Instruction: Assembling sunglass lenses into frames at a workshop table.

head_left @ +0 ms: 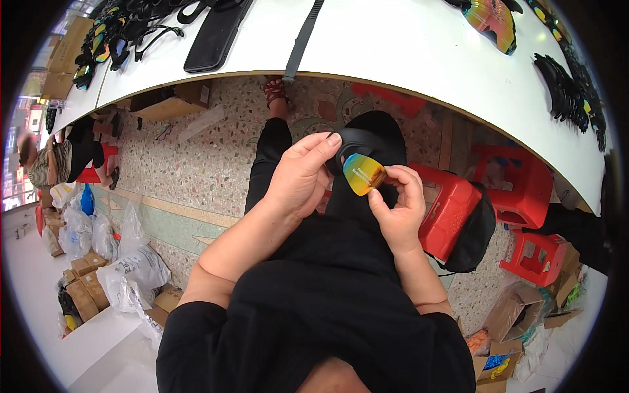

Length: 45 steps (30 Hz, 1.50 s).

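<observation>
Over my lap, my left hand (303, 175) pinches a smooth black curved frame piece (362, 137) between thumb and fingers. A mirrored lens (360, 178), yellow-orange with a blue-green edge and pale printing, is in my right hand (401, 208). Thumb and forefinger grip the lens at its right side. Its upper edge overlaps the frame piece, but I cannot tell whether it sits in it. My left palm hides part of the frame piece.
On the white table (393, 39) lie a black phone (217, 38), a dark strap (305, 39), an orange mirrored lens piece (493, 25), stacked black frames (562, 92) and piled eyewear (105, 39). Red stools (449, 209) stand right; a seated person (56, 160) and plastic bags (134, 272) are left.
</observation>
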### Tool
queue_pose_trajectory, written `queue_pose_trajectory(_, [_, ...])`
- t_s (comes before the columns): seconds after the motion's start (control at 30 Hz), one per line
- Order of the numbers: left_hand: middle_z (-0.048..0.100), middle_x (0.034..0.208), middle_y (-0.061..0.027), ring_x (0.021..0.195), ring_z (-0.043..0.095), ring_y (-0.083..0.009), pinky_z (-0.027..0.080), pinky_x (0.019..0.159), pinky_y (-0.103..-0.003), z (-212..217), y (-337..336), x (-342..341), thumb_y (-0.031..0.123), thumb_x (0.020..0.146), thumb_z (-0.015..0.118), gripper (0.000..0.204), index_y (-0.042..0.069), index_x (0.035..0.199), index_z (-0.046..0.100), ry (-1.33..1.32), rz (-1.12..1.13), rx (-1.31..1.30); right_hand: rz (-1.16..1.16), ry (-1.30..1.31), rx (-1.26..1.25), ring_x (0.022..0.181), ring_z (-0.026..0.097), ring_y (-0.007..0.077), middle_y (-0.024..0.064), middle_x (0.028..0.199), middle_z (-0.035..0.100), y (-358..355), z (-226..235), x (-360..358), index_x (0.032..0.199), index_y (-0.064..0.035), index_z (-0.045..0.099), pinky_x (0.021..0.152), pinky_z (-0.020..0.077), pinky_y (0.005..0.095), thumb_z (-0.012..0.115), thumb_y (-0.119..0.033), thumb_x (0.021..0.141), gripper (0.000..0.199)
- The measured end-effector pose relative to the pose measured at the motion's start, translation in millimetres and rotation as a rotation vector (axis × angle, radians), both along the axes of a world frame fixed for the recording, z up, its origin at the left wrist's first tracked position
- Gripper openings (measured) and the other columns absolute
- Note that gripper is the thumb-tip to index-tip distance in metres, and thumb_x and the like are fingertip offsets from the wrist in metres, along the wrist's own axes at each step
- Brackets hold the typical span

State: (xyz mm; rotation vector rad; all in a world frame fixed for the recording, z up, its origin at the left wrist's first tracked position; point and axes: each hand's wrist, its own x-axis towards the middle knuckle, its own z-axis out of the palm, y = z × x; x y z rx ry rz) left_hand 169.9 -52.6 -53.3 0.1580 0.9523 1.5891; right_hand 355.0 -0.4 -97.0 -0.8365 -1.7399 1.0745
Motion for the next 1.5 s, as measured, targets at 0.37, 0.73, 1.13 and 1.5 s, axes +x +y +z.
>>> queue_pose_trajectory(0.37, [0.069, 0.101, -0.0052, 0.095, 0.064, -0.0122, 0.052, 0.087, -0.029, -2.2, 0.3, 10.4, 0.016, 0.098, 0.064, 0.018, 0.000, 0.107, 0.065, -0.094, -0.045, 0.009, -0.054, 0.002, 0.035, 0.093, 0.061, 0.0219, 0.0119, 0.107, 0.061, -3.6, -0.4, 0.2, 0.110, -0.0020, 0.063, 0.082, 0.0514, 0.0308, 0.077, 0.001, 0.071, 0.042])
queue_pose_trajectory(0.73, [0.066, 0.099, -0.0018, 0.090, 0.060, -0.0070, 0.048, 0.080, -0.021, -0.4, -3.3, 15.5, 0.014, 0.100, 0.061, 0.015, 0.003, 0.110, 0.065, 0.125, -0.051, -0.049, -0.044, -0.025, 0.132, 0.097, 0.062, 0.0262, 0.0144, 0.108, 0.062, -4.0, -4.2, 4.2, 0.110, -0.0012, 0.064, 0.086, 0.0515, 0.0336, 0.078, 0.001, 0.070, 0.043])
queue_pose_trajectory(1.13, [0.065, 0.099, -0.0009, 0.073, 0.058, -0.0030, 0.049, 0.062, -0.020, -13.0, -14.4, -0.4, 0.010, 0.100, 0.058, 0.030, 0.007, 0.129, 0.065, 0.936, -0.174, 0.228, -0.016, 0.066, -0.043, 0.095, 0.062, 0.0208, 0.0129, 0.110, 0.061, -7.3, -9.1, 4.1, 0.111, -0.0009, 0.064, 0.084, 0.0515, 0.0298, 0.078, 0.005, 0.071, 0.042])
queue_pose_trajectory(1.5, [0.066, 0.100, -0.0040, 0.065, 0.063, -0.0079, 0.055, 0.057, -0.022, 16.7, -10.1, -30.1, 0.002, 0.081, 0.079, 0.062, 0.010, 0.138, 0.056, 0.708, -0.573, 0.129, 0.099, 0.038, 0.009, 0.096, 0.061, 0.0206, 0.0116, 0.110, 0.061, -4.8, -3.4, 2.9, 0.112, -0.0012, 0.065, 0.084, 0.0510, 0.0293, 0.078, 0.003, 0.072, 0.042])
